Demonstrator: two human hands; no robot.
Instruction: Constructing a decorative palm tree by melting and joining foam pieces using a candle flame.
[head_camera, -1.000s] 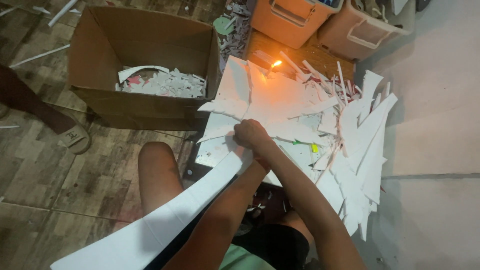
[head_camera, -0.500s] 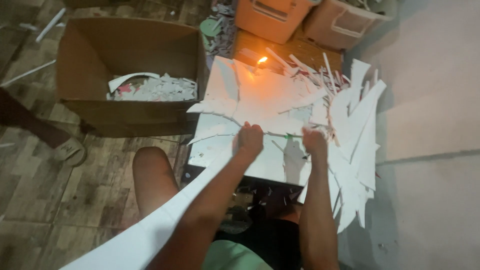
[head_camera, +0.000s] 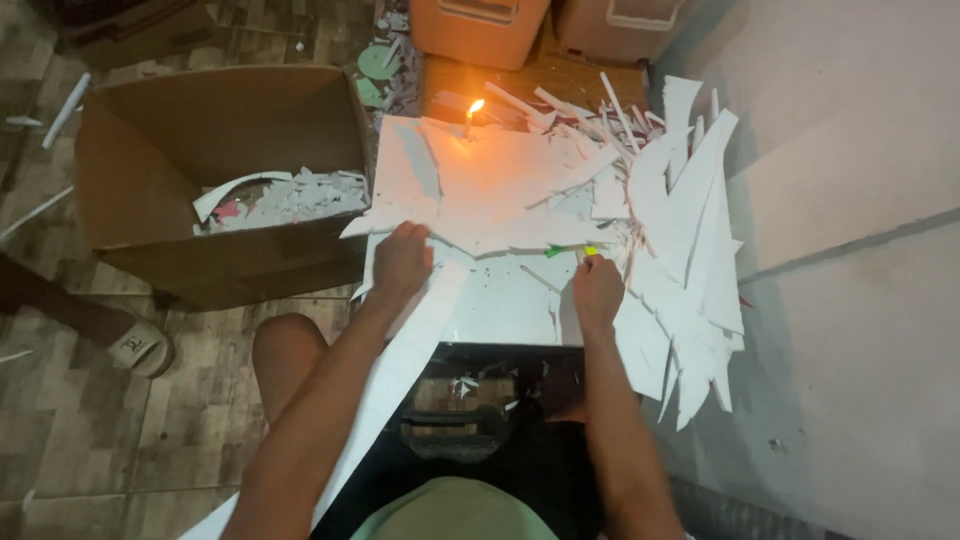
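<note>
My left hand (head_camera: 402, 262) rests with curled fingers on the pile of white foam-board pieces (head_camera: 500, 190) that covers a low table. A long white strip (head_camera: 400, 360) runs from under that hand down past my knee. My right hand (head_camera: 597, 288) is closed around a small green and yellow tool (head_camera: 588, 251) whose tip shows above the fingers, at the near edge of the pile. A lit candle (head_camera: 472, 112) burns at the far edge of the sheets.
An open cardboard box (head_camera: 170, 140) with white scraps inside stands on the floor at left. Many long white offcuts (head_camera: 690, 230) lie fanned out at right. Two orange bins (head_camera: 480, 30) stand behind. Another person's sandalled foot (head_camera: 138, 345) is at left.
My right hand came into view and settled at the near right of the pile. My left hand slid slightly nearer along the sheets. The view shifted a little.
</note>
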